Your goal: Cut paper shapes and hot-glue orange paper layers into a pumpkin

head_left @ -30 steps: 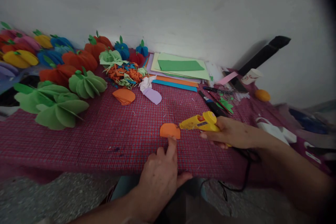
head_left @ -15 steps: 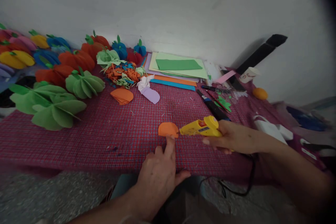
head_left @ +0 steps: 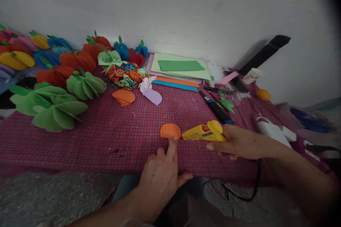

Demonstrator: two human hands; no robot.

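A small folded orange paper piece [head_left: 170,131] with a rounded top lies on the checked cloth in front of me. My left hand [head_left: 161,172] presses its lower edge with the outstretched index finger; the thumb sticks out to the side and nothing is gripped. In my right hand [head_left: 239,142] is a yellow hot glue gun [head_left: 204,132], fingers wrapped round its handle. The nozzle points left, at the lower right corner of the orange paper. Its black cord [head_left: 253,191] hangs below the table edge.
Colourful paper pumpkins [head_left: 77,60] crowd the left side, beside a heap of paper scraps [head_left: 125,74]. Orange cut pieces [head_left: 123,97] and a lilac piece [head_left: 153,96] lie mid-table. Paper sheets [head_left: 181,65] are stacked behind. A dark-handled tool [head_left: 217,109], paper cup [head_left: 252,76] and orange fruit [head_left: 263,94] sit right.
The glue gun's nozzle has shifted slightly downward along the right edge of the orange paper. My left finger stays on the paper.
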